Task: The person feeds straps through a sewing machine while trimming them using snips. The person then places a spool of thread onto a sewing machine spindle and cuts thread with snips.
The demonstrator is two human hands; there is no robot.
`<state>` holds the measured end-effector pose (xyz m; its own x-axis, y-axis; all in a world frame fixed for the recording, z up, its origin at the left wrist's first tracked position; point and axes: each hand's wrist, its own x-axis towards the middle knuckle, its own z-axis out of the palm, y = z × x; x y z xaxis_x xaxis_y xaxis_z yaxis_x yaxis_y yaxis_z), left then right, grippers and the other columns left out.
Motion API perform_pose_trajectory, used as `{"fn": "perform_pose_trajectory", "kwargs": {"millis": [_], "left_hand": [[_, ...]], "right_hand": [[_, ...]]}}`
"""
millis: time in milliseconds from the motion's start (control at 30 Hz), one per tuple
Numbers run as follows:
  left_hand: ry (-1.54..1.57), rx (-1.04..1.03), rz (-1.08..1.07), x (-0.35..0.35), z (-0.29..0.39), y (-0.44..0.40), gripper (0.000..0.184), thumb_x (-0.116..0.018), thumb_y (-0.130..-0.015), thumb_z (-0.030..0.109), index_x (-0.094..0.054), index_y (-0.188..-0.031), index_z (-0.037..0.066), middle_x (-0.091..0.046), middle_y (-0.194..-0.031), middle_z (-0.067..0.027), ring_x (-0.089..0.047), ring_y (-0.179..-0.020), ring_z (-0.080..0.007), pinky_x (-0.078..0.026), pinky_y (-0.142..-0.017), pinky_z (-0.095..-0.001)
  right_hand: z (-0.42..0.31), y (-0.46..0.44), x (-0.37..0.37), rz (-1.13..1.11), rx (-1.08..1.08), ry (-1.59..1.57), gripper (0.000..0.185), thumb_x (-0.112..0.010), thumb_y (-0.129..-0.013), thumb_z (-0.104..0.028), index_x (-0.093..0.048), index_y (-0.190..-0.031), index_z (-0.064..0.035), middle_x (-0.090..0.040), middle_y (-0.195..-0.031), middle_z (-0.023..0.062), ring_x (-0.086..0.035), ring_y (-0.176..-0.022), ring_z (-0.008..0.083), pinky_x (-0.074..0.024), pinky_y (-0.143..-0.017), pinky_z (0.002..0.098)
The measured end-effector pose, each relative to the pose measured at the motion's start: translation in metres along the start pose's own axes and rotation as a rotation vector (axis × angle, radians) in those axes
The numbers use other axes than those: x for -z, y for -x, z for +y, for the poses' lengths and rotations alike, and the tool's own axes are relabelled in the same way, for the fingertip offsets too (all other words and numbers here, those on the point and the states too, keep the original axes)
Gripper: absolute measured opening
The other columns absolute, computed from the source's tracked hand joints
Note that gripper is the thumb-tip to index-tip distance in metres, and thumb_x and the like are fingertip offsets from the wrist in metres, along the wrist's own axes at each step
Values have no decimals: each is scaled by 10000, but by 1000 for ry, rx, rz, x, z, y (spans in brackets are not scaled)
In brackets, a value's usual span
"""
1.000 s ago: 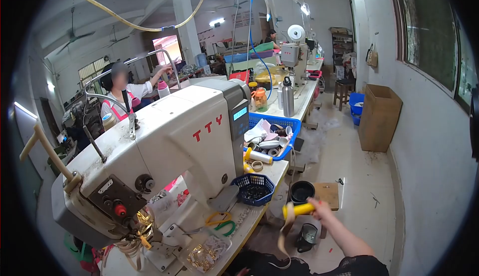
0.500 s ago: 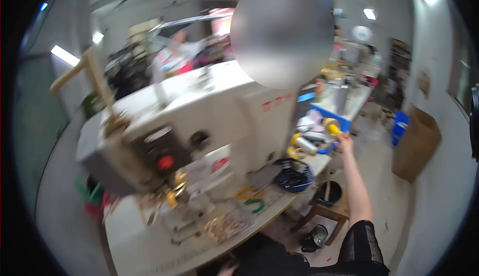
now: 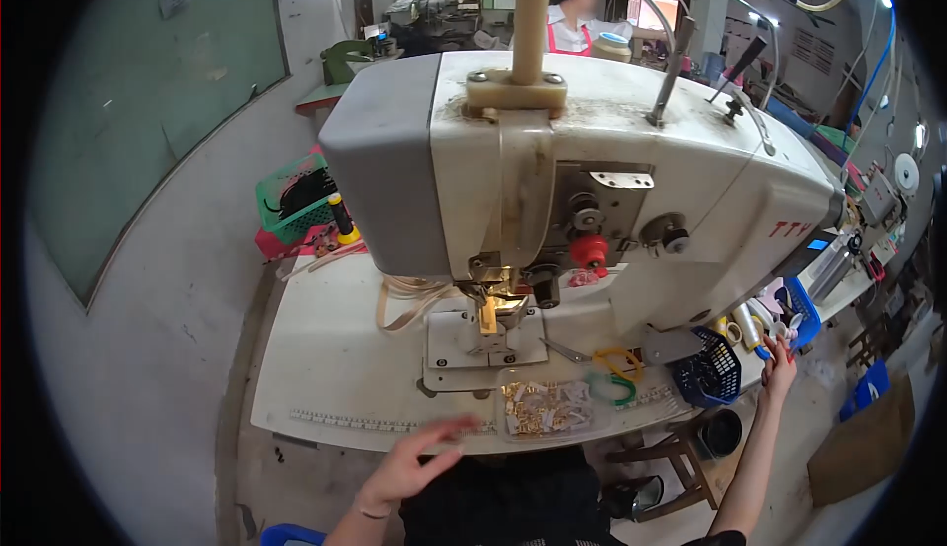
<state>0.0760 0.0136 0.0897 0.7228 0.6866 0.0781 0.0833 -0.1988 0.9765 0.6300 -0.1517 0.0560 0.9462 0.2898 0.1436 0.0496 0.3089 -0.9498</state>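
My left hand (image 3: pixel 419 462) hovers at the table's front edge, left of a clear plastic box (image 3: pixel 547 410) of small gold and white parts. Its fingers are stretched out, smeared by motion, and hold nothing I can see. At the right end of the table, my right hand (image 3: pixel 779 370) has its fingers curled among thread spools (image 3: pixel 750 332) beside a blue basket (image 3: pixel 804 311). What those fingers hold is too small to make out. A white sewing machine (image 3: pixel 612 181) stands before me, with its lit needle area (image 3: pixel 490 314) above a metal plate.
A dark blue basket (image 3: pixel 708 368), yellow-handled scissors (image 3: pixel 617 361) and a green-handled tool (image 3: pixel 619 388) lie right of the box. Tan straps (image 3: pixel 409 301) lie behind the plate. Below right stands a wooden stool (image 3: pixel 681 462). Another person (image 3: pixel 572 28) is behind the machine.
My view has swung right to left, facing the machine squarely. My left hand has risen to the table edge. The yellow spool earlier in my right hand is not clearly visible there now.
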Motion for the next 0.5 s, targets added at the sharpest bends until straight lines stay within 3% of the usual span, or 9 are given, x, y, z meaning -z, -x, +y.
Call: {"fn": "perform_pose_trajectory", "kwargs": {"millis": [100,133,200,233,300,500], "left_hand": [[-484,-264,295,3,25,-47,577,-562,-810,110,-290,-1307,-1,-340,-1326,-157,-339,-1220,-256,-296,-987,-344],[-487,-263,296,3,26,-61,577,-562,-810,110,-290,-1307,-1,-340,-1326,-157,-339,-1220,-256,-296,-987,-344],[-760,-434,393,1,20,-87,668,-581,-811,208,-224,-1307,-59,-253,-1353,-212,-238,-1265,-336,-263,-1002,-397],[-761,-435,394,-3,17,-94,668,-581,-811,208,-224,-1307,-59,-253,-1353,-212,-238,-1265,-336,-263,-1002,-397],[-805,-470,386,-10,14,-105,707,-574,-815,252,-203,-1260,-152,-241,-1319,-297,-234,-1249,-398,-259,-999,-424],[-833,-436,388,-12,14,-109,712,-564,-823,267,-202,-1234,-187,-236,-1286,-351,-255,-1228,-429,-264,-994,-434]], "right_hand": [[-21,35,-27,-60,71,-15,283,-473,-872,-137,-495,-1103,25,-621,-825,113,-283,-335,14,-185,-298,160],[-27,47,-38,-61,69,-18,283,-473,-872,-137,-495,-1103,25,-621,-825,113,-283,-335,14,-185,-298,160],[-35,68,-59,-133,75,-88,296,-471,-875,-133,-483,-1118,36,-599,-785,92,-294,-354,9,-194,-310,148],[-34,75,-64,-155,76,-96,303,-475,-872,-131,-480,-1129,30,-588,-769,83,-297,-367,6,-200,-322,141],[-40,93,-82,-190,78,-72,297,-478,-870,-131,-484,-1121,28,-586,-775,87,-295,-370,4,-199,-326,138],[-42,110,-108,-331,55,-110,255,-482,-865,-122,-512,-1075,20,-567,-754,84,-286,-373,3,-186,-336,141]]}}
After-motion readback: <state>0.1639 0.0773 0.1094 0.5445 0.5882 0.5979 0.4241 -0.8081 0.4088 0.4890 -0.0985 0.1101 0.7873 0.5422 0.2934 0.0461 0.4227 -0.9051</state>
